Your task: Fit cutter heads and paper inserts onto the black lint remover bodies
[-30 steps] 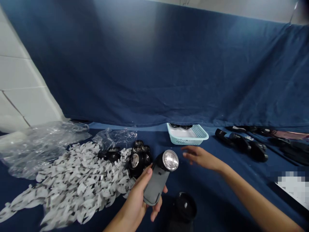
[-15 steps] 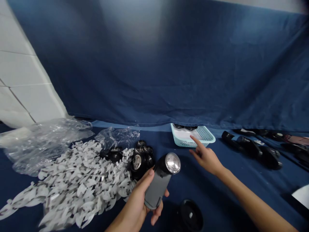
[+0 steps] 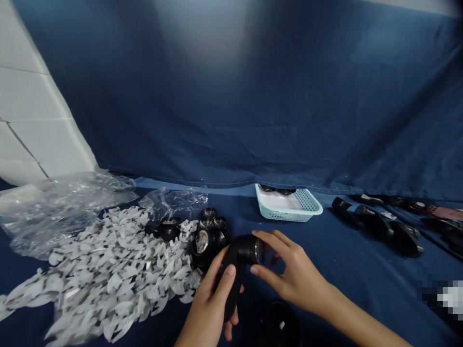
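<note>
A black fabric shaver [image 3: 233, 291] is wrapped in my left hand [image 3: 211, 294], its side turned toward me and its head tilted to the right. My right hand [image 3: 292, 265] grips the rim of the shaver's round head between thumb and fingers. The metal mesh face is mostly hidden behind that hand. Just left of the shaver lie several round black heads [image 3: 208, 238], one with its silver mesh showing. Below my right hand, a dark round part [image 3: 280, 325] rests on the blue cloth, dim and hard to make out.
A heap of small grey-white plastic pieces [image 3: 123, 274] spreads at the left, with clear plastic bags [image 3: 68, 207] behind. At the back, a light blue basket [image 3: 285, 213] holds black parts and something white. Black devices [image 3: 379, 226] lie on the right. A blue curtain [image 3: 231, 120] hangs behind.
My right hand has come down and left from near the basket onto the shaver's head. My left hand has turned the shaver, so the mesh and grey side no longer face me.
</note>
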`<move>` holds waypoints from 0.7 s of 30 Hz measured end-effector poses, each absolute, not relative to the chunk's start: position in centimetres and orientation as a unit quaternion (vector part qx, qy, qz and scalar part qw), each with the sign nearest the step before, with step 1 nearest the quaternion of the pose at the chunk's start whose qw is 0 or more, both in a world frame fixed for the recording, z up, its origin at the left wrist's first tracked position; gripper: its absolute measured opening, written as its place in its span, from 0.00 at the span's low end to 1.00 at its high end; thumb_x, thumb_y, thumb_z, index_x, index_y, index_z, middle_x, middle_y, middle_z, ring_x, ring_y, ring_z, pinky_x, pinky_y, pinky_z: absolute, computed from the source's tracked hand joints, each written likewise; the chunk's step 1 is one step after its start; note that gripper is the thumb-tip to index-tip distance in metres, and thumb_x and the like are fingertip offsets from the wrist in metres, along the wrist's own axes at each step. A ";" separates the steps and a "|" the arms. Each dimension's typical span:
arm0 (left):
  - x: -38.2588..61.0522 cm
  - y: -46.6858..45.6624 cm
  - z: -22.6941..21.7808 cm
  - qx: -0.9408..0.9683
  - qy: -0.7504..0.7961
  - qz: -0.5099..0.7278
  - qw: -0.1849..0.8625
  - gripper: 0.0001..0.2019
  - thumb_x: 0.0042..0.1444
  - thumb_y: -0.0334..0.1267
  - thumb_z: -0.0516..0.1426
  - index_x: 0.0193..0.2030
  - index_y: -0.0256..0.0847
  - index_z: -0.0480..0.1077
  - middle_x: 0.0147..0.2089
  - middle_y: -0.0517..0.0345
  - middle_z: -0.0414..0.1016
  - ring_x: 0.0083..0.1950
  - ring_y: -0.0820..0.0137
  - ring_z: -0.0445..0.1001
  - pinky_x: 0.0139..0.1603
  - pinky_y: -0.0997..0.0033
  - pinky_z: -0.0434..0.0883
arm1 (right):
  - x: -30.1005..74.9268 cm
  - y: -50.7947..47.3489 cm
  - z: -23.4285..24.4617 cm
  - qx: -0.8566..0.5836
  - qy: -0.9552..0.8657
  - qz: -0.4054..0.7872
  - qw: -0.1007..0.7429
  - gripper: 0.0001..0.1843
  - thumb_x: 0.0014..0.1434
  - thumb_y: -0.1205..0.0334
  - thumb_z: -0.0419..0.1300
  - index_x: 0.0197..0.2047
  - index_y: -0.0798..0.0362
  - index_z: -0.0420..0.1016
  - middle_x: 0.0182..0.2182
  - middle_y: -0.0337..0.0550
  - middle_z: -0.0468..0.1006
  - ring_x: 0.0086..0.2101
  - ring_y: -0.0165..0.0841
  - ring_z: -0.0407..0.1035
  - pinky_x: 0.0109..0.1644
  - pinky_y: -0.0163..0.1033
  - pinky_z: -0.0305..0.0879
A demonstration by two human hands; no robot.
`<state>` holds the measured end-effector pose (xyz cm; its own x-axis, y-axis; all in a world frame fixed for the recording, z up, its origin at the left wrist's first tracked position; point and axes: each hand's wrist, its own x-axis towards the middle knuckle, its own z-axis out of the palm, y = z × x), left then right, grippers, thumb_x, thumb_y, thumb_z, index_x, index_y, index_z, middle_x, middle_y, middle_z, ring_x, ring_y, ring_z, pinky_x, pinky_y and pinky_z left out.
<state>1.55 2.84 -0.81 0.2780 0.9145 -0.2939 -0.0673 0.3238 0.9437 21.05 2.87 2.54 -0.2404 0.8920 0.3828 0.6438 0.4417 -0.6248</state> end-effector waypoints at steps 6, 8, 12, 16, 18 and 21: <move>1.7 2.4 -0.8 0.452 0.490 0.353 0.657 0.31 0.60 0.60 0.51 0.67 0.57 0.51 0.29 0.60 0.73 0.18 0.74 0.69 0.13 0.83 0.56 | 21.4 2.8 2.6 -0.475 -0.760 0.196 0.397 0.30 0.57 0.54 0.65 0.62 0.46 0.65 0.50 0.49 0.72 0.43 0.39 0.72 0.46 0.47 0.75; 1.7 2.2 -0.6 0.453 0.488 0.347 0.661 0.30 0.60 0.60 0.50 0.67 0.58 0.50 0.29 0.60 0.72 0.18 0.74 0.69 0.13 0.83 0.55 | 21.4 2.7 2.7 -0.463 -0.764 0.194 0.405 0.31 0.57 0.54 0.66 0.62 0.47 0.65 0.49 0.49 0.72 0.43 0.39 0.71 0.47 0.48 0.74; 1.5 2.0 -0.5 0.467 0.465 0.336 0.673 0.32 0.60 0.62 0.49 0.68 0.59 0.47 0.31 0.60 0.72 0.19 0.73 0.70 0.13 0.82 0.54 | 21.8 2.7 3.1 -0.438 -0.778 0.203 0.402 0.32 0.56 0.55 0.66 0.62 0.48 0.65 0.46 0.49 0.71 0.40 0.38 0.70 0.45 0.46 0.74; 1.4 1.8 -0.3 0.479 0.451 0.328 0.678 0.34 0.59 0.63 0.49 0.69 0.60 0.44 0.34 0.58 0.71 0.20 0.73 0.70 0.13 0.81 0.55 | 22.3 2.8 3.8 -0.419 -0.799 0.192 0.387 0.33 0.56 0.56 0.67 0.63 0.47 0.64 0.45 0.48 0.71 0.39 0.37 0.69 0.44 0.46 0.73; 1.4 1.6 0.1 0.489 0.451 0.334 0.668 0.35 0.59 0.63 0.48 0.70 0.59 0.42 0.35 0.58 0.72 0.20 0.72 0.70 0.14 0.79 0.58 | 22.4 2.8 4.1 -0.414 -0.802 0.187 0.388 0.33 0.56 0.57 0.66 0.63 0.47 0.63 0.46 0.48 0.71 0.41 0.38 0.69 0.45 0.46 0.73; 1.6 1.0 0.7 0.531 0.457 0.366 0.612 0.36 0.60 0.60 0.49 0.71 0.56 0.41 0.42 0.52 0.74 0.29 0.68 0.73 0.26 0.72 0.71 | 22.1 2.6 4.0 -0.408 -0.774 0.211 0.435 0.30 0.56 0.60 0.67 0.61 0.44 0.65 0.53 0.48 0.69 0.50 0.41 0.67 0.50 0.46 0.72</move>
